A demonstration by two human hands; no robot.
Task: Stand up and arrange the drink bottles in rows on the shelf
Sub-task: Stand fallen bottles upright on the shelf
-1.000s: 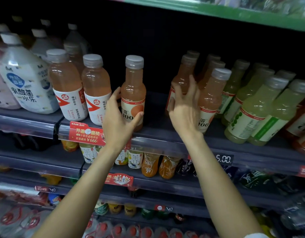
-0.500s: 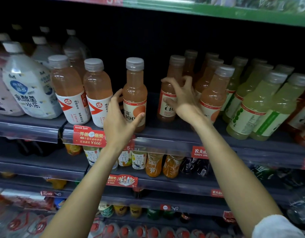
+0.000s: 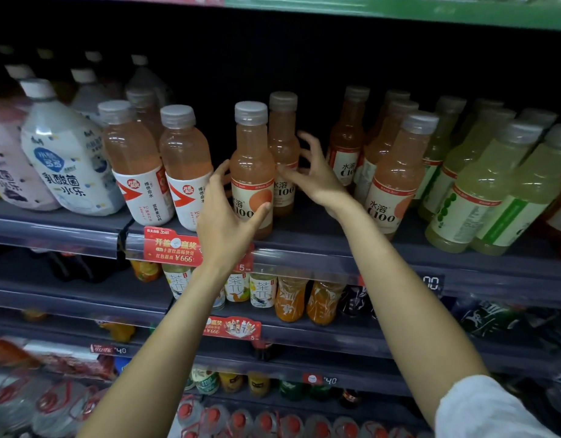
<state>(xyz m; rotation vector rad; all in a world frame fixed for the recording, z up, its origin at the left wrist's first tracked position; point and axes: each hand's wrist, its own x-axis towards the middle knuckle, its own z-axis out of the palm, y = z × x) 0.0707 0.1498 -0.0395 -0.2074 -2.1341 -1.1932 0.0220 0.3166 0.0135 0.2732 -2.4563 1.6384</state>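
Observation:
On the grey shelf [image 3: 320, 245] a peach C100 bottle [image 3: 252, 153] stands upright at the front edge. My left hand [image 3: 228, 226] cups its lower half, thumb on the label's right side and fingers on its left. Directly behind it stands a second peach bottle [image 3: 283, 137]. My right hand [image 3: 317, 181] holds this one from the right, thumb on its label and fingers curled round its side. More peach bottles [image 3: 396, 178] stand grouped to the right, with a gap of bare shelf between them and the two held bottles.
Pale green bottles [image 3: 481, 188] lean at the far right. Two orange vitamin drinks [image 3: 184, 153] and white lactic drink bottles [image 3: 64, 159] stand on the left. A red promo tag [image 3: 174, 248] hangs on the shelf edge. Lower shelves hold tea bottles [image 3: 263, 289].
My right hand has carried a peach bottle leftward from the right group and set it behind the front bottle. My left hand has stayed on the front bottle.

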